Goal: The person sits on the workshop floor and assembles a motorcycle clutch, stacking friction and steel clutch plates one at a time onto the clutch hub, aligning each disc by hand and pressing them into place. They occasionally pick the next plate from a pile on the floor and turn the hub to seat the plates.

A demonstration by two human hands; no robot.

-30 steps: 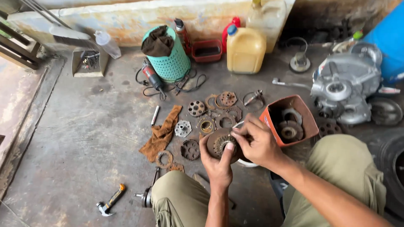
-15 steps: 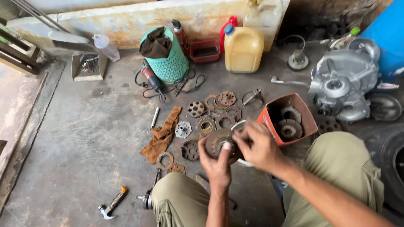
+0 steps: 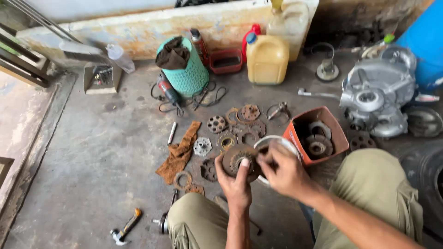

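Concrete floor (image 3: 92,152), hands (image 3: 258,173) on rusty disc (image 3: 236,159)

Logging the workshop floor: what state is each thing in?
Round rusty part: held up by left hand and right hand.
Orange box: open, parts inside.
Yellow jug: upright, capped.
Brown rag: crumpled on floor.
Hammer: lying flat.

Bare forearms, no sleeves; olive-khaki trousers (image 3: 369,184) over both knees.
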